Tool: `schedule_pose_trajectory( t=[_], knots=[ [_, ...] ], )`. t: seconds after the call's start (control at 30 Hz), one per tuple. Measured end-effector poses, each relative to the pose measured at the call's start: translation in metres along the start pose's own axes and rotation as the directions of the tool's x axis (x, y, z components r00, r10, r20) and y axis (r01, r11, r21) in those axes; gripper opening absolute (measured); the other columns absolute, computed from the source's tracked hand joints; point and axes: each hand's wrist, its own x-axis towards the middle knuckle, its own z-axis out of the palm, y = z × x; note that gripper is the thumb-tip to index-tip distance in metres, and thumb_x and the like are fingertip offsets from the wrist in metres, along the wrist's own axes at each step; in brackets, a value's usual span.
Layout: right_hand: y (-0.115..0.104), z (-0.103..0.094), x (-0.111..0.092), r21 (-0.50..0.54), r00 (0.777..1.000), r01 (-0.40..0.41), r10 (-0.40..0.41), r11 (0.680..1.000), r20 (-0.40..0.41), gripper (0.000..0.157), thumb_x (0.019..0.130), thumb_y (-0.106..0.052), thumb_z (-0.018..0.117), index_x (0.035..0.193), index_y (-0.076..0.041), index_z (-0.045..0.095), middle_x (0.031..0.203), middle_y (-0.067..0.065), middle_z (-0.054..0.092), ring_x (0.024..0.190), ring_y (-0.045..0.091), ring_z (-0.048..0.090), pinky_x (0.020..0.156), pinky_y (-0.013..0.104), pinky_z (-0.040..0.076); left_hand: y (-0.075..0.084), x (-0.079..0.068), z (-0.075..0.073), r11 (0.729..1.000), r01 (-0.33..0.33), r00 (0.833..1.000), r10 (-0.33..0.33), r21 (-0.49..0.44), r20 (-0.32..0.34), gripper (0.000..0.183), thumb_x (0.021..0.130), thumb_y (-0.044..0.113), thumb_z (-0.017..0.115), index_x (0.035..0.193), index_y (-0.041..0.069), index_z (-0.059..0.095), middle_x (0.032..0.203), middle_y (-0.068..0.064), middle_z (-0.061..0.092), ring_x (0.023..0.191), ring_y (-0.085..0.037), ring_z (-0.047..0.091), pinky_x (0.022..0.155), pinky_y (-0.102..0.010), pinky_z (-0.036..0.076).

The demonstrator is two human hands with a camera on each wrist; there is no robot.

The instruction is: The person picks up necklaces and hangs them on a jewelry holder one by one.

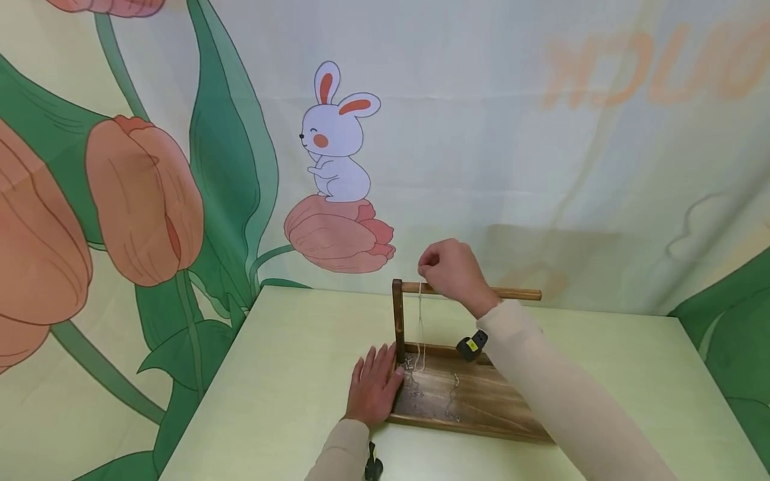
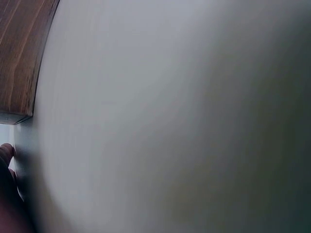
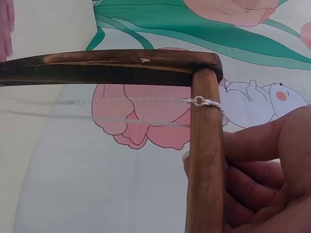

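A dark wooden jewellery stand [image 1: 398, 317] has an upright post, a horizontal rod [image 1: 517, 293] and a tray base [image 1: 475, 431]. A thin silver necklace [image 1: 420, 314] hangs at the rod's post end, its lower loop reaching the tray. My right hand [image 1: 454, 270] is over the rod, thumb and finger pinching the necklace's top. In the right wrist view the chain [image 3: 210, 103] goes over the rod, which partly hides the fingers. My left hand [image 1: 371, 391] lies with straight fingers against the tray's left side. The left wrist view shows the wooden side [image 2: 22, 58] and blurred fingertips.
More fine chains [image 1: 452, 397] lie inside the tray, some bunched at its left end. The stand is on a pale table [image 1: 289, 361]. Behind it hangs a backdrop [image 1: 457, 147] printed with a rabbit and tulips. The rod's right end is free of any post.
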Motion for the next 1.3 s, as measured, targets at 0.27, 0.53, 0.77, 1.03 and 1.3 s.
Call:
schedule_pose_trajectory(
  t=[0.27,0.53,0.77,1.03,1.3],
  knots=[
    [0.003,-0.007,-0.02,0.14,0.996,-0.006,0.018,0.99,-0.09,0.011,0.099,-0.013,0.069,0.1,-0.009,0.08,0.098,0.01,0.078,0.09,0.026,0.07,0.078,0.04,0.058,0.002,0.001,-0.002,1.0,-0.008,1.0,0.008,0.011,0.001,0.06,0.112,0.046,0.037,0.166,0.022,0.028,0.172,-0.01,0.033,0.163,-0.036,0.02,0.132,-0.058,0.011],
    [0.011,-0.011,-0.052,0.361,0.993,0.067,-0.026,0.93,-0.119,0.01,0.098,-0.012,0.072,0.1,-0.006,0.079,0.098,0.013,0.078,0.086,0.024,0.071,0.076,0.035,0.057,0.001,0.004,-0.005,1.0,-0.004,1.0,0.004,0.012,0.001,0.06,0.112,0.045,0.038,0.167,0.022,0.028,0.172,-0.009,0.032,0.163,-0.036,0.02,0.133,-0.058,0.011],
    [0.025,-0.006,-0.08,0.492,0.998,-0.024,0.049,0.87,-0.039,0.009,0.097,-0.013,0.074,0.1,-0.006,0.079,0.101,0.012,0.079,0.086,0.018,0.073,0.08,0.032,0.061,0.001,0.003,-0.006,1.0,0.011,1.0,-0.011,0.004,-0.001,0.06,0.112,0.045,0.037,0.166,0.022,0.028,0.172,-0.009,0.032,0.163,-0.035,0.019,0.133,-0.058,0.01],
    [0.041,0.002,-0.099,0.585,0.992,-0.111,0.121,0.803,0.023,0.011,0.096,-0.01,0.074,0.103,-0.002,0.078,0.101,0.012,0.08,0.085,0.017,0.076,0.082,0.03,0.064,0.002,0.002,-0.004,1.0,0.018,1.0,-0.018,0.013,0.012,0.06,0.112,0.047,0.037,0.166,0.023,0.029,0.173,-0.007,0.031,0.164,-0.034,0.019,0.133,-0.057,0.01],
    [0.063,0.017,-0.118,0.672,0.987,-0.157,0.145,0.724,0.074,0.016,0.095,-0.009,0.075,0.106,0.003,0.074,0.095,0.0,0.08,0.087,0.015,0.077,0.083,0.031,0.065,0.003,0.001,-0.001,0.999,0.026,0.999,-0.027,0.019,0.022,0.061,0.111,0.047,0.037,0.167,0.024,0.027,0.173,-0.006,0.031,0.164,-0.033,0.018,0.134,-0.056,0.009]
  ],
)
